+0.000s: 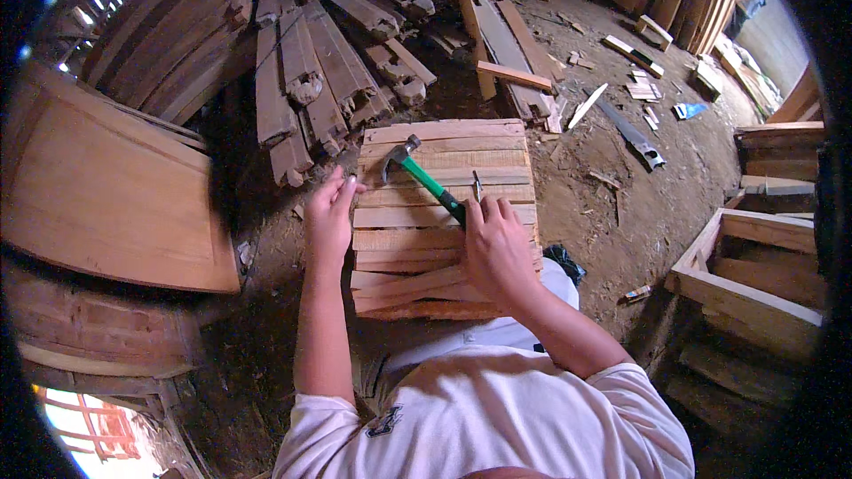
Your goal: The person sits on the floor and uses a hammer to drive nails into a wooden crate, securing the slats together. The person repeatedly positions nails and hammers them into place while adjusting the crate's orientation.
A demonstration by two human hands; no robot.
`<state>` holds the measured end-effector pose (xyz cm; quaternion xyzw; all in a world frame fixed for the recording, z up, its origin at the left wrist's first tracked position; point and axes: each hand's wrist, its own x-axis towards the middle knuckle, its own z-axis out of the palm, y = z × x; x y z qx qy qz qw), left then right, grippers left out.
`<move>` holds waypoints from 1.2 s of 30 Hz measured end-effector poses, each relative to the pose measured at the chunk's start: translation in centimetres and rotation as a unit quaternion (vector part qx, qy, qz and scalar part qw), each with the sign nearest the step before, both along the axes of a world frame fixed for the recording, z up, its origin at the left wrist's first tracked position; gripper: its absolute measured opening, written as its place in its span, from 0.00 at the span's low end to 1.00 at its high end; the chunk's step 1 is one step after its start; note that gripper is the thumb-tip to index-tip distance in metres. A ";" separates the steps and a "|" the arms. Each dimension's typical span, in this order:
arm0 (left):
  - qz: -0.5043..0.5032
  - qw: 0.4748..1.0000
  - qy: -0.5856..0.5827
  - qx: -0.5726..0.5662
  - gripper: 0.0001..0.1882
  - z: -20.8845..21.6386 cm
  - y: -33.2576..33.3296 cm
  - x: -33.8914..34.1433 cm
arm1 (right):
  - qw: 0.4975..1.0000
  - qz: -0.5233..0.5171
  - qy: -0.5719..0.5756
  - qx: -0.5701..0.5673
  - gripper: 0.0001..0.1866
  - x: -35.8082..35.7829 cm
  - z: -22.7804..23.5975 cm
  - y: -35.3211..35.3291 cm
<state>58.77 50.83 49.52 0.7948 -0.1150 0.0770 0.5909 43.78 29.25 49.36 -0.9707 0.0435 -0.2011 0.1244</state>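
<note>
A claw hammer (429, 182) with a green and black handle lies slantwise over a panel of rough wooden slats (399, 216) in front of me. My right hand (500, 239) is closed at the handle's lower end, its knuckles over the slats. Just beyond its fingers is a thin metal piece (477, 184); whether the fingers touch it is unclear. My left hand (329, 223) is raised at the panel's left edge, thumb and fingers drawn together. Anything between them is too small to make out.
Old beams (324, 62) are piled beyond the panel. A handsaw (632, 133), a blue-handled tool (689, 111) and wood scraps lie on the dirt floor to the right. A wooden frame (750, 288) stands at right, a large curved board (111, 186) at left.
</note>
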 end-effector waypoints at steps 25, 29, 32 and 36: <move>-0.019 0.994 0.087 0.067 0.17 -1.6 -1.8 2.2 | 0.742 -0.139 -0.051 0.653 0.22 4.6 -3.7 -14.2; -0.017 0.995 0.063 0.073 0.16 -1.9 -1.9 2.2 | 0.739 -0.131 -0.043 0.659 0.20 5.0 -4.4 -14.1; -0.011 0.996 0.063 0.069 0.15 -3.6 -0.4 3.1 | 0.736 -0.145 -0.027 0.661 0.19 5.3 -4.0 -13.0; -0.034 0.987 0.144 -0.055 0.13 -3.4 0.1 3.4 | 0.733 -0.135 -0.066 0.664 0.15 5.2 -4.0 -12.9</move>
